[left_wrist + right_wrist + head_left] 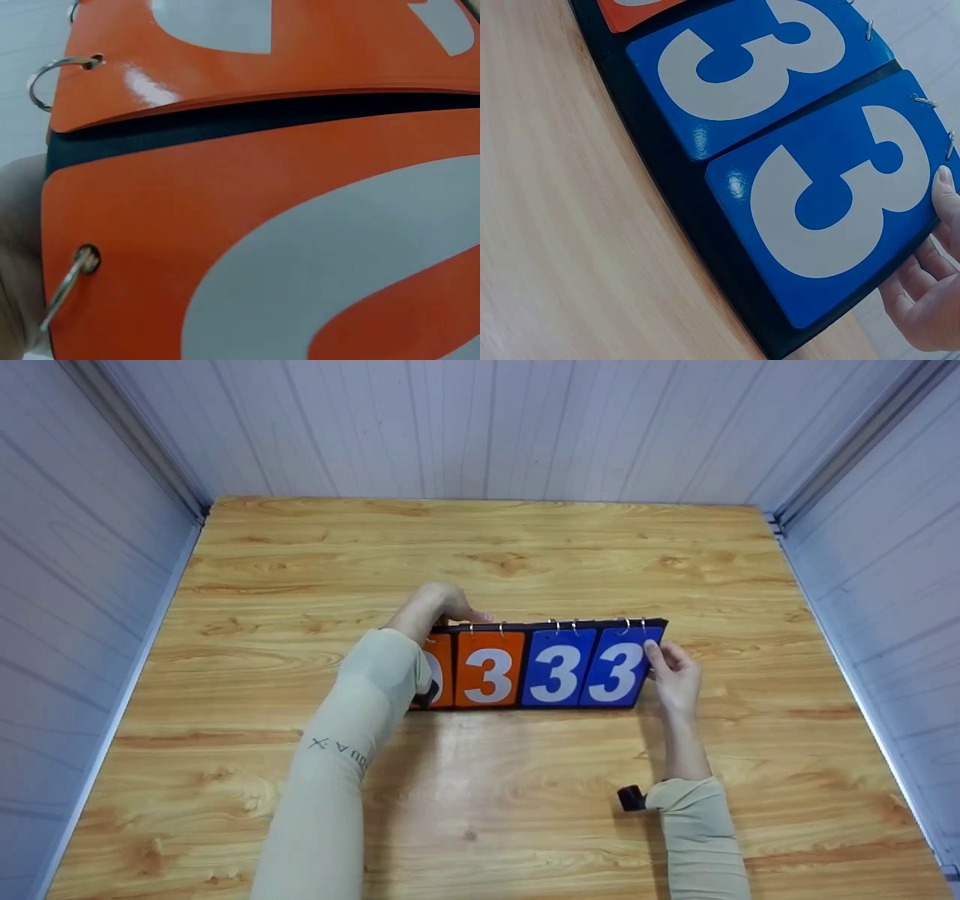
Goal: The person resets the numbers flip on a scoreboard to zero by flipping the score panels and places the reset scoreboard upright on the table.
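The scoreboard (536, 664) stands upright on the worktop (480, 795) between both hands, left hand (439, 604) gripping its top corner, right hand (675, 675) pinching its end; cards read 3-3-3, apparently mid-adjustment.

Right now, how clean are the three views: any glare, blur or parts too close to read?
Head view: sharp, a soft sheen on the wooden table. Left wrist view: very close, only part of an orange number card shows, with a glare spot. Right wrist view: clear, small glints on the blue number cards.
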